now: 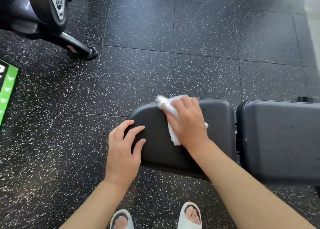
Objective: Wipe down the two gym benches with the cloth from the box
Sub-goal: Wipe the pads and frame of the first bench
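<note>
A black padded gym bench stands in front of me, with its seat pad [155, 147] on the left and its longer back pad [280, 138] on the right across a narrow gap. My right hand [186, 123] presses a white cloth [166, 105] flat onto the far part of the seat pad, fingers spread over it. The cloth sticks out past my fingertips and beside my wrist. My left hand [123, 150] rests on the left end of the seat pad with its fingers spread and holds nothing.
Black speckled rubber floor tiles [173, 64] lie all around. A dumbbell rack foot [78, 49] and a dumbbell [52, 3] are at the upper left. A green and black box [7, 88] lies at the left edge. My feet in pale slides [189, 215] stand below the bench.
</note>
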`<state>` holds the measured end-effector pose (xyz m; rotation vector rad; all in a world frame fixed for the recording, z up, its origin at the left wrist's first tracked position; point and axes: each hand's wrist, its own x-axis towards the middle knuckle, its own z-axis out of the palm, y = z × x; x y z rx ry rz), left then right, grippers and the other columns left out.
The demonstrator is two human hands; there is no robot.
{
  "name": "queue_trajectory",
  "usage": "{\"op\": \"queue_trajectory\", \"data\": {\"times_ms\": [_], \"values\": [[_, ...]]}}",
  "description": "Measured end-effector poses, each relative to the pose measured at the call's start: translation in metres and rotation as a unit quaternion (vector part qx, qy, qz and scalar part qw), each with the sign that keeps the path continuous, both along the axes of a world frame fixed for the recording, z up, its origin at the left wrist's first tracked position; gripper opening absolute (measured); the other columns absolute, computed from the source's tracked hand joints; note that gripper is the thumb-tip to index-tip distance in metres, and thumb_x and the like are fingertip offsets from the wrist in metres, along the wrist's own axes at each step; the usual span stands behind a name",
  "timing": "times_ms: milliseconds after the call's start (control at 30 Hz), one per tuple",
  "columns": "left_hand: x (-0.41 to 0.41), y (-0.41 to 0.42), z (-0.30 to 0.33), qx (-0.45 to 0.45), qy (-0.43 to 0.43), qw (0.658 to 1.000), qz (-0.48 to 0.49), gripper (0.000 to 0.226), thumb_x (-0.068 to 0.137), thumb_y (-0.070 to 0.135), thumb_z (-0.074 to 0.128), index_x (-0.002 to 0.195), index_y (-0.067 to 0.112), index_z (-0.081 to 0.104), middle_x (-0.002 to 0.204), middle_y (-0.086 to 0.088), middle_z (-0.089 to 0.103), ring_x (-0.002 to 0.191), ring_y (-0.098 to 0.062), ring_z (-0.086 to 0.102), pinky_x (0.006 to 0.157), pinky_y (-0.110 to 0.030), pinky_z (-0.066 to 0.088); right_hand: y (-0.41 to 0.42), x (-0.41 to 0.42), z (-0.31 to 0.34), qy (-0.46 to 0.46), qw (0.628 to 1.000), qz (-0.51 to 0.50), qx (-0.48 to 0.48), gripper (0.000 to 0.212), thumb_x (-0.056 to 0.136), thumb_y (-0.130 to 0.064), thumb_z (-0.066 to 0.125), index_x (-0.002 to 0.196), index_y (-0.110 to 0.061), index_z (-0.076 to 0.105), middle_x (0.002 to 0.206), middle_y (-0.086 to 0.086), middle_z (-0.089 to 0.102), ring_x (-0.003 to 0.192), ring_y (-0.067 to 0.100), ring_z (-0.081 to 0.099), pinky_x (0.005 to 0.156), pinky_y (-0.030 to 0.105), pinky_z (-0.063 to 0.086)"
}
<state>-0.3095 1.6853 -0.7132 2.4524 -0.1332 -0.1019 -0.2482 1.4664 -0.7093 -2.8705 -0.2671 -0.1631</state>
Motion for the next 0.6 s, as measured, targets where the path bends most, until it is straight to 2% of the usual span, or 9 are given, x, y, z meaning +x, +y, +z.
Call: {"op": "queue_trajectory", "data": {"times_ms": [100, 200, 233, 333, 433, 533, 600], "values": [[0.001, 0.002, -0.004, -0.011, -0.005, 1.0, 0.005, 0.035, 0.095, 0.02, 0.074, 0.13, 0.023, 0.071, 0.145, 0.004, 0.051, 0.132, -0.023, 0.044, 0.116, -0.008, 0.015, 0.026, 0.029, -0.003, -0.014, 0.996, -0.076, 0.047, 0.038, 0.108, -0.042, 0.042, 0.108, -0.014, 0.068, 0.108, 0.006, 0.062, 0.096, 0.031, 0.051, 0.09, 0.04, 0.04], [0.0, 0.003, -0.008, -0.022, -0.016, 1.0, 0.003, 0.034, 0.095, 0.022, 0.073, 0.129, 0.024, 0.071, 0.145, 0.005, 0.052, 0.131, -0.02, 0.044, 0.116, -0.008, 0.017, 0.051, 0.006, -0.008, 0.027, 0.999, -0.019, 0.034, 0.052, 0.11, -0.049, 0.017, 0.127, -0.029, 0.062, 0.121, -0.007, 0.058, 0.108, 0.022, 0.047, 0.098, 0.031, 0.033], [-0.001, 0.004, -0.01, -0.02, -0.019, 1.0, 0.002, 0.033, 0.096, 0.023, 0.072, 0.129, 0.024, 0.071, 0.145, 0.005, 0.052, 0.131, -0.02, 0.043, 0.116, -0.009, 0.017, 0.052, -0.007, -0.008, 0.034, 0.998, 0.0, 0.046, 0.05, 0.111, -0.048, 0.02, 0.126, -0.028, 0.064, 0.12, -0.007, 0.059, 0.107, 0.022, 0.048, 0.098, 0.032, 0.035], [-0.003, 0.004, -0.01, -0.011, -0.015, 1.0, 0.006, 0.03, 0.097, 0.019, 0.071, 0.127, 0.021, 0.072, 0.145, 0.002, 0.052, 0.131, -0.023, 0.043, 0.116, -0.021, 0.026, 0.04, -0.052, -0.004, 0.034, 0.994, 0.014, 0.101, 0.038, 0.109, -0.041, 0.044, 0.109, -0.016, 0.072, 0.106, 0.003, 0.064, 0.095, 0.029, 0.051, 0.088, 0.042, 0.044], [-0.005, -0.001, -0.001, 0.026, -0.031, 0.999, -0.009, 0.033, 0.097, 0.016, 0.071, 0.13, 0.014, 0.073, 0.141, -0.008, 0.057, 0.129, -0.03, 0.048, 0.116, -0.03, 0.033, 0.007, -0.089, 0.0, 0.019, 0.994, 0.02, 0.107, 0.027, 0.105, -0.039, 0.057, 0.102, -0.016, 0.072, 0.101, 0.0, 0.063, 0.089, 0.028, 0.052, 0.078, 0.045, 0.045], [0.0, -0.003, 0.012, 0.104, -0.042, 0.992, -0.053, 0.037, 0.095, 0.014, 0.074, 0.132, 0.009, 0.071, 0.136, -0.016, 0.062, 0.126, -0.038, 0.056, 0.113, -0.05, 0.047, -0.027, -0.086, 0.007, -0.009, 0.997, -0.001, 0.072, 0.023, 0.102, -0.042, 0.061, 0.103, -0.021, 0.07, 0.104, -0.002, 0.061, 0.089, 0.027, 0.052, 0.075, 0.044, 0.042], [0.007, 0.001, 0.02, 0.131, -0.042, 0.986, -0.092, 0.041, 0.093, 0.015, 0.075, 0.134, 0.009, 0.07, 0.137, -0.015, 0.061, 0.128, -0.038, 0.056, 0.113, -0.055, 0.047, -0.035, -0.055, 0.007, -0.026, 0.997, -0.028, 0.065, 0.02, 0.1, -0.038, 0.065, 0.103, -0.019, 0.071, 0.104, 0.002, 0.062, 0.09, 0.03, 0.054, 0.077, 0.044, 0.042]]}}
